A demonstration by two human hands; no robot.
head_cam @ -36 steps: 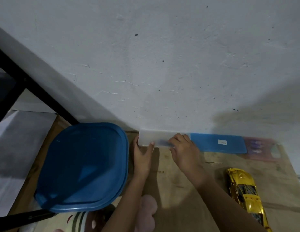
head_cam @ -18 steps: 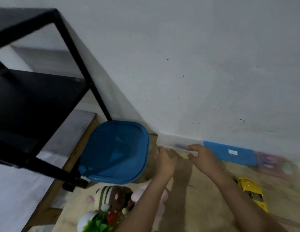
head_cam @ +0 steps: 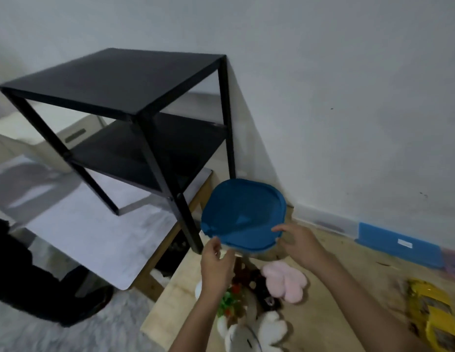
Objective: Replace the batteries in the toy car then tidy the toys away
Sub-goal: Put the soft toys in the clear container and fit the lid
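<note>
A round-cornered blue lid (head_cam: 243,214) covers a container on the wooden board (head_cam: 348,280) near the wall. My left hand (head_cam: 216,260) is at the lid's front edge, fingers loosely bent and touching it. My right hand (head_cam: 297,242) lays straight fingers on the lid's right front edge. The yellow toy car (head_cam: 429,313) lies at the right, apart from both hands. Several plush toys, among them a pink one (head_cam: 285,283) and a white one (head_cam: 257,331), lie below my hands. A translucent box (head_cam: 325,219) stands against the wall.
A black two-tier shelf (head_cam: 135,110) stands left of the container, one leg close to the lid. A flat blue lid (head_cam: 399,245) and a pinkish pack (head_cam: 452,260) lean on the wall. A white low table (head_cam: 94,232) and a dark-clothed leg (head_cam: 31,275) are at left.
Both hands let go of the translucent box by the wall and moved left to the blue lid. The view swung left and up, bringing the black shelf into sight.
</note>
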